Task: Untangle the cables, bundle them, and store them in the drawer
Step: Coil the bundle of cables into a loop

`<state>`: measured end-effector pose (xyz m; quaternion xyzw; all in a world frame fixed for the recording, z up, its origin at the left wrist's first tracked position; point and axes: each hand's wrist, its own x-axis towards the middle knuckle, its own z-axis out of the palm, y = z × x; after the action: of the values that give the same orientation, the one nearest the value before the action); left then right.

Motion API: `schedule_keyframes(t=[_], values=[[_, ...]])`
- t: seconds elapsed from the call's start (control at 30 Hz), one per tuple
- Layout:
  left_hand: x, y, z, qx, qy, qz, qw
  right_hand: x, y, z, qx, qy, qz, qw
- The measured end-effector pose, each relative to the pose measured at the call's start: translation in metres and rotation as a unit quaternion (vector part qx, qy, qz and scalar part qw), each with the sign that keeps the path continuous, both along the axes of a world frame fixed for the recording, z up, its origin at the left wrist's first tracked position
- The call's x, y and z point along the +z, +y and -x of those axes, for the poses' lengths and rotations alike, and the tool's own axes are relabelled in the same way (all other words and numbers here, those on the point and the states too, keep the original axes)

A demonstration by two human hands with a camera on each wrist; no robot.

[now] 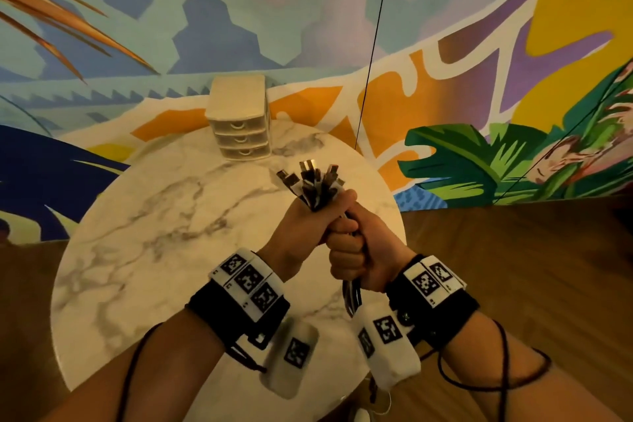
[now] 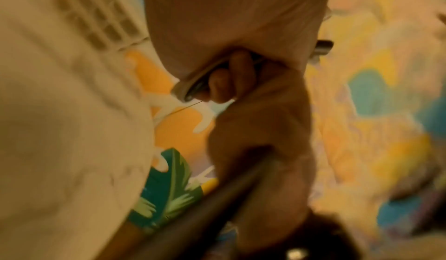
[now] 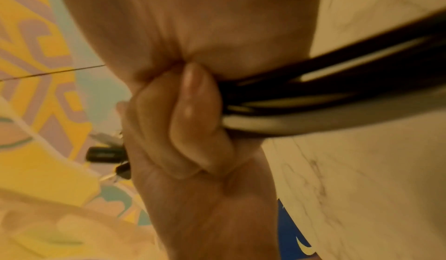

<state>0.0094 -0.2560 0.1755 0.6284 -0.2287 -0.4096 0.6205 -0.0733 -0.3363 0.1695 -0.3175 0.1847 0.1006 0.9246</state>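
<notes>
Over the round marble table (image 1: pixel 154 216), both hands hold one bundle of black and white cables (image 1: pixel 313 188). My left hand (image 1: pixel 301 221) grips it just under the connectors, which fan upward. My right hand (image 1: pixel 352 250) is fisted round the bundle right below, touching the left hand. Loose cable lengths (image 1: pixel 352 298) hang down from the right fist. In the right wrist view my fingers (image 3: pixel 193 115) curl round the black and white cables (image 3: pixel 337 92). The left wrist view is blurred, with curled fingers (image 2: pixel 224 81) over the cables (image 2: pixel 190 86). The small white drawer unit (image 1: pixel 239 120) stands at the table's far edge, its three drawers closed.
A painted mural wall (image 1: pixel 479 113) stands close behind the table. A thin black line (image 1: pixel 373 44) hangs down beside the table's far right. Wooden floor (image 1: pixel 513 267) lies to the right. Wrist bands with markers and their dark cords trail along both forearms.
</notes>
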Motion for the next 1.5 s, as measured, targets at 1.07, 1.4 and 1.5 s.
schedule_keyframes(t=[1.07, 1.4, 1.5], values=[[-0.012, -0.009, -0.022, 0.008, 0.078, 0.084, 0.993, 0.027, -0.016, -0.011, 0.067, 0.0, 0.165, 0.984], [-0.002, -0.001, -0.032, -0.131, -0.008, 0.053, 0.99, 0.042, -0.001, -0.016, 0.096, 0.086, 0.397, 0.909], [-0.001, 0.0, -0.035, -0.111, -0.022, 0.062, 0.992, 0.043, 0.005, -0.018, 0.051, 0.083, 0.428, 0.899]])
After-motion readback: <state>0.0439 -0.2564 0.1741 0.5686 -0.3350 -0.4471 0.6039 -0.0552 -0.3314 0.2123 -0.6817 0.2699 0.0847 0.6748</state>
